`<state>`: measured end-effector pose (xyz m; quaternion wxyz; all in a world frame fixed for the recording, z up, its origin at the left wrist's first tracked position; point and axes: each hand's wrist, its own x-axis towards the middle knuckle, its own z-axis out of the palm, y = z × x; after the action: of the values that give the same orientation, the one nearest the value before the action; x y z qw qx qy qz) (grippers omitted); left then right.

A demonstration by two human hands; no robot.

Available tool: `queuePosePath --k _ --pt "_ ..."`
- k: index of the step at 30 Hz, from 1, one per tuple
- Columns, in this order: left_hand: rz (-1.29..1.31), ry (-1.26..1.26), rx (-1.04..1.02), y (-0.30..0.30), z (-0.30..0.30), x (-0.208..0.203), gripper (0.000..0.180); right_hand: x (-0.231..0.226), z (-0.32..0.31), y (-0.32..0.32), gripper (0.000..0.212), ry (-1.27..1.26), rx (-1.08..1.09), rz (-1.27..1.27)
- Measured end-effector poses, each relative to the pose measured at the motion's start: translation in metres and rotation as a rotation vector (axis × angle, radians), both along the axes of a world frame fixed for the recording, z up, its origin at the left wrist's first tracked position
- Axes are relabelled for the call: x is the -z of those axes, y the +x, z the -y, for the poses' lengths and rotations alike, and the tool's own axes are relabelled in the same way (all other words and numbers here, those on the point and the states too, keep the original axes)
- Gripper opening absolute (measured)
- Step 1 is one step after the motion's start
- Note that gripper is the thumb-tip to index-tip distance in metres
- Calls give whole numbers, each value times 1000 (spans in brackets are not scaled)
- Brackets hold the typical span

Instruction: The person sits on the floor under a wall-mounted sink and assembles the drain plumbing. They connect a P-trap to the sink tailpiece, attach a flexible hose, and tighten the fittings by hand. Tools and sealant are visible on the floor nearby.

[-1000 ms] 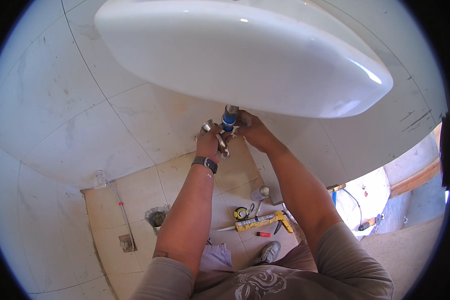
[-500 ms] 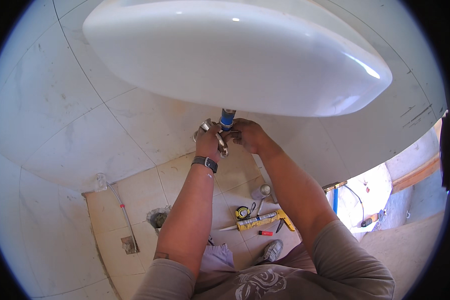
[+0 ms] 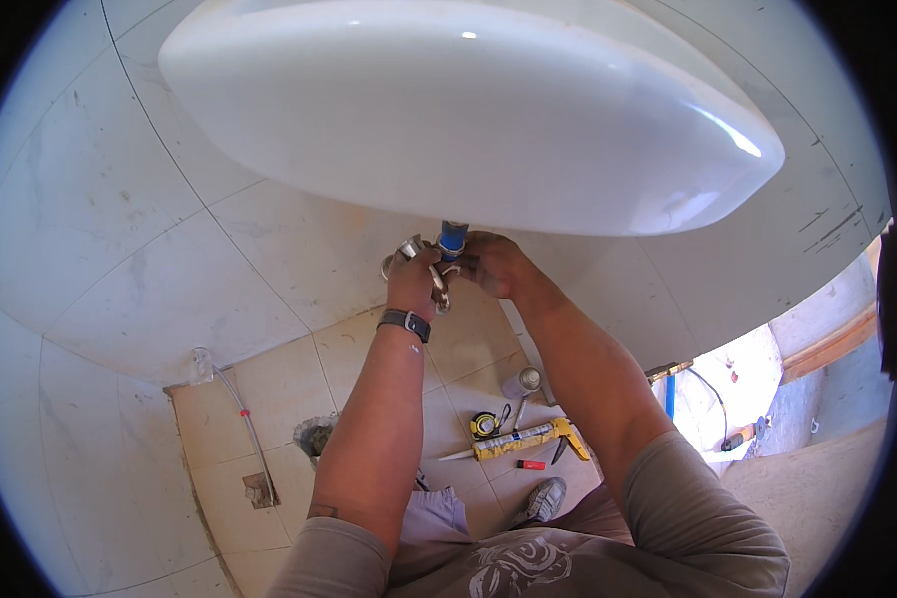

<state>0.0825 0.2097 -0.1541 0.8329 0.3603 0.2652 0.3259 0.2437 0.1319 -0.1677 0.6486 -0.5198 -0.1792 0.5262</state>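
Overhead bulges a glossy white washbasin (image 3: 448,130). From its underside comes a short drain pipe (image 3: 452,237) with a bright blue section and a pale collar at its lower end. My left hand (image 3: 416,283) is closed around a curved chrome trap pipe (image 3: 439,287), just below and left of the blue section. My right hand (image 3: 496,265) closes about the drain pipe's lower end from the right, fingers bent. A small pale curved edge shows at its fingertips; I cannot make out what that is. The fingers partly hide the joint between the two pipes.
On the tiled floor lie a yellow caulking gun (image 3: 518,440), a tape measure (image 3: 485,426), a red object (image 3: 530,464) and a can (image 3: 522,381). A hole (image 3: 314,436) opens in the tiles. A thin hose (image 3: 247,414) runs from the wall at left.
My left hand and the chrome trap pipe have shifted slightly left. The fingers of my right hand have drawn in closer under the blue section.
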Motion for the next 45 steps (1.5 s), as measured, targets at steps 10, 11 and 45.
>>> queuePosePath --k 10,11,45 --pt "-30 83 -16 0 -2 4 19 -9 12 -10 32 90 -19 95" --pt "-41 81 -16 0 -2 4 19 -10 14 -11 33 82 -3 73" --pt "-348 232 21 -2 -4 -17 12 -66 13 -9 17 -319 -150 303"
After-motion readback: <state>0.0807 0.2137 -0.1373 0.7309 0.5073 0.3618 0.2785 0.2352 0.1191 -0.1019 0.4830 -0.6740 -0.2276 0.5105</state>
